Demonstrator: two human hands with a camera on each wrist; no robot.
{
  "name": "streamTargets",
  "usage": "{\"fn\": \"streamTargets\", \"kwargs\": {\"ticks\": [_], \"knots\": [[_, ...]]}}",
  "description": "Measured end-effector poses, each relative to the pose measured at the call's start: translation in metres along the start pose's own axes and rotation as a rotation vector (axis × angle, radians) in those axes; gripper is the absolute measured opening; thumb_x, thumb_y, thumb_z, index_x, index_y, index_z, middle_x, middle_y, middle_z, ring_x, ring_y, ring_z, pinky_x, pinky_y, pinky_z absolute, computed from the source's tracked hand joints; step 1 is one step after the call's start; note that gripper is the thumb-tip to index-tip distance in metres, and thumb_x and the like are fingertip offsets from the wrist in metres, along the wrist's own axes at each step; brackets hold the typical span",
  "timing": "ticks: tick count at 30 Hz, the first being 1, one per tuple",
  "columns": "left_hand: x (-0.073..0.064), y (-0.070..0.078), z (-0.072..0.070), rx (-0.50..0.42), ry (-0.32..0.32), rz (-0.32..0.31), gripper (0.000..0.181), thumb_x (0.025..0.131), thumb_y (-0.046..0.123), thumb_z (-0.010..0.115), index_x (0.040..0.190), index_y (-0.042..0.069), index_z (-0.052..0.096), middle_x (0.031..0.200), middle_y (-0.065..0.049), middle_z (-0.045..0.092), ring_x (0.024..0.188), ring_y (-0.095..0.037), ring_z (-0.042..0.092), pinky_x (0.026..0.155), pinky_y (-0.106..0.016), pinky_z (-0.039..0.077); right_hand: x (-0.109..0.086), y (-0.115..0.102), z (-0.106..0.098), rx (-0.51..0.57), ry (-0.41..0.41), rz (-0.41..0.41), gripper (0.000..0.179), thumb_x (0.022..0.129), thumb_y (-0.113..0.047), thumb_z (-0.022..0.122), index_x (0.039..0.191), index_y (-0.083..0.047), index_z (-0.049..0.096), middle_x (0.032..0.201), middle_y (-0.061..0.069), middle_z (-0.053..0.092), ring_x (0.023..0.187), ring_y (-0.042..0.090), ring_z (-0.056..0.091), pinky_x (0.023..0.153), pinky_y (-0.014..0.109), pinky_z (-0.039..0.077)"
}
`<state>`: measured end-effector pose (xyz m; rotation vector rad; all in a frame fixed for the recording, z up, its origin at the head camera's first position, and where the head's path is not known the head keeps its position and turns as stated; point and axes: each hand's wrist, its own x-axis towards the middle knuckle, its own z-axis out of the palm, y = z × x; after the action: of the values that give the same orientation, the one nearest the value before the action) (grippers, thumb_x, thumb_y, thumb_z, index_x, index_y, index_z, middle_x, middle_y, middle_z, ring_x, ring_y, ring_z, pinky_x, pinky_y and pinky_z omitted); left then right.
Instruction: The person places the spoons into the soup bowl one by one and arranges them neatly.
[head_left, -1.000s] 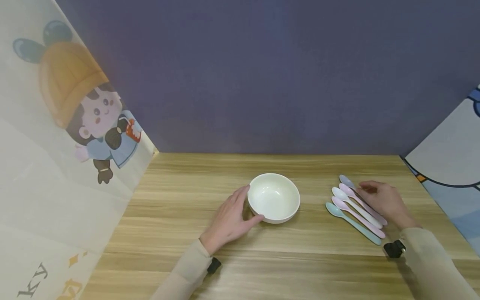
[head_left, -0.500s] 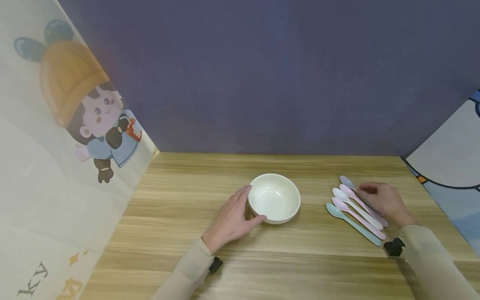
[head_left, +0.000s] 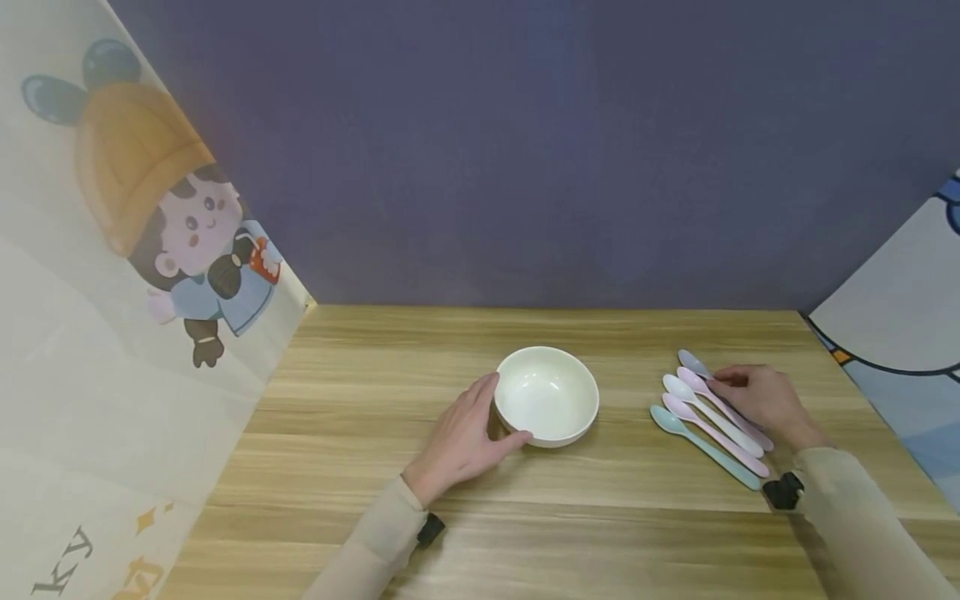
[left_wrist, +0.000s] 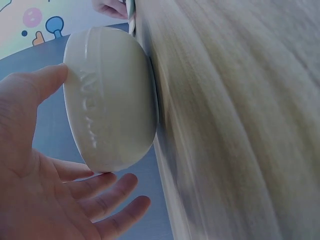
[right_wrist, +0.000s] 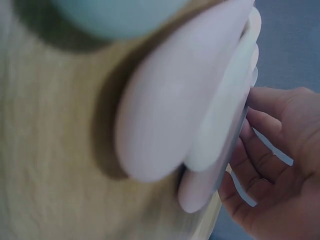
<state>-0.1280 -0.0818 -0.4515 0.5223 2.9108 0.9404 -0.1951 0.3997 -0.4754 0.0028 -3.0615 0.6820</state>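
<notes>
A white bowl (head_left: 546,400) stands upright on the wooden table. My left hand (head_left: 467,442) holds it from the left, thumb at the near rim and fingertips against its side. In the left wrist view, raised lettering shows on the wall of the bowl (left_wrist: 117,95). To the right, several spoons lie fanned side by side: teal (head_left: 666,418), pink (head_left: 678,407), white (head_left: 678,387), another pink (head_left: 692,380) and greyish purple (head_left: 693,363). My right hand (head_left: 765,407) pinches the purple spoon's handle between thumb and fingers; part of that handle is hidden.
A dark blue panel (head_left: 525,158) rises behind the table (head_left: 337,400). On the left stands a pale wall (head_left: 60,350) with a cartoon figure; another printed panel (head_left: 892,308) borders the right side. Both wrists wear dark straps near beige sleeves.
Bowl, spoons and both hands stay practically in place. The head view shifts slightly.
</notes>
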Motion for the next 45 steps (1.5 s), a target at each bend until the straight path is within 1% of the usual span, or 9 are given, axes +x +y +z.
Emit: {"fn": "streamTargets", "kwargs": {"ticks": [9,13,17,23,28,31,38,42,45], "knots": [[-0.001,-0.001,-0.002,-0.007,-0.01,-0.001,0.103,0.094,0.064,0.072,0.169,0.008,0.03,0.171,-0.019,0.038,0.154,-0.04,0.043,0.124,-0.06,0.041,0.0,-0.003,0.002,0.017,0.02,-0.006,0.04,0.104,-0.029,0.07,0.12,0.007,0.075,0.116,0.03,0.076,0.101,0.046,0.072,0.075,0.05,0.06],[-0.001,0.0,-0.002,-0.004,-0.015,0.0,0.104,0.094,0.066,0.07,0.169,0.007,0.029,0.17,-0.02,0.038,0.154,-0.041,0.043,0.123,-0.061,0.041,-0.001,-0.002,0.002,0.019,0.018,-0.001,0.041,0.103,-0.031,0.07,0.119,0.007,0.075,0.117,0.03,0.076,0.104,0.049,0.071,0.077,0.052,0.059],[-0.002,0.0,-0.002,0.0,-0.02,-0.005,0.103,0.094,0.067,0.069,0.169,0.007,0.029,0.17,-0.02,0.039,0.153,-0.041,0.044,0.122,-0.062,0.042,-0.002,0.001,0.003,0.02,0.024,-0.002,0.043,0.104,-0.033,0.07,0.12,0.006,0.076,0.118,0.03,0.076,0.105,0.049,0.071,0.077,0.052,0.059],[-0.003,0.0,-0.002,-0.002,-0.025,-0.009,0.103,0.095,0.067,0.069,0.169,0.007,0.029,0.17,-0.019,0.039,0.153,-0.041,0.044,0.122,-0.063,0.043,-0.003,0.008,0.002,0.038,0.044,0.006,0.045,0.105,-0.035,0.068,0.122,0.005,0.076,0.122,0.031,0.074,0.111,0.054,0.068,0.082,0.059,0.058],[-0.002,0.0,-0.002,0.003,-0.019,-0.002,0.103,0.095,0.067,0.069,0.169,0.007,0.03,0.17,-0.02,0.04,0.152,-0.041,0.045,0.121,-0.063,0.043,-0.004,0.009,0.0,0.055,0.041,0.028,0.046,0.106,-0.037,0.067,0.124,0.005,0.075,0.124,0.032,0.073,0.114,0.055,0.066,0.083,0.06,0.058],[-0.002,-0.001,-0.002,0.002,-0.016,0.001,0.103,0.095,0.067,0.069,0.168,0.007,0.03,0.169,-0.02,0.04,0.152,-0.042,0.045,0.121,-0.062,0.044,-0.004,0.008,-0.002,0.055,0.034,0.021,0.047,0.106,-0.037,0.066,0.125,0.006,0.074,0.124,0.032,0.073,0.113,0.055,0.067,0.083,0.059,0.059],[-0.001,-0.001,-0.001,0.013,-0.018,0.004,0.103,0.095,0.067,0.068,0.169,0.007,0.029,0.169,-0.021,0.04,0.152,-0.041,0.046,0.121,-0.061,0.044,-0.005,0.006,-0.009,0.03,0.019,-0.02,0.046,0.106,-0.035,0.067,0.123,0.007,0.074,0.117,0.032,0.075,0.1,0.046,0.072,0.073,0.048,0.061],[0.0,-0.001,-0.001,0.012,-0.025,-0.002,0.103,0.095,0.067,0.068,0.169,0.008,0.028,0.17,-0.021,0.039,0.153,-0.041,0.045,0.121,-0.062,0.044,-0.007,0.004,-0.011,0.034,0.013,-0.016,0.044,0.105,-0.032,0.069,0.122,0.008,0.074,0.115,0.031,0.075,0.096,0.042,0.073,0.069,0.041,0.06],[-0.001,0.0,-0.002,0.006,-0.03,-0.006,0.103,0.095,0.067,0.068,0.169,0.008,0.028,0.17,-0.021,0.038,0.153,-0.041,0.044,0.121,-0.063,0.044,-0.008,0.004,-0.011,0.034,0.013,0.0,0.044,0.105,-0.032,0.069,0.122,0.008,0.074,0.113,0.03,0.076,0.093,0.038,0.073,0.066,0.033,0.057]]}}
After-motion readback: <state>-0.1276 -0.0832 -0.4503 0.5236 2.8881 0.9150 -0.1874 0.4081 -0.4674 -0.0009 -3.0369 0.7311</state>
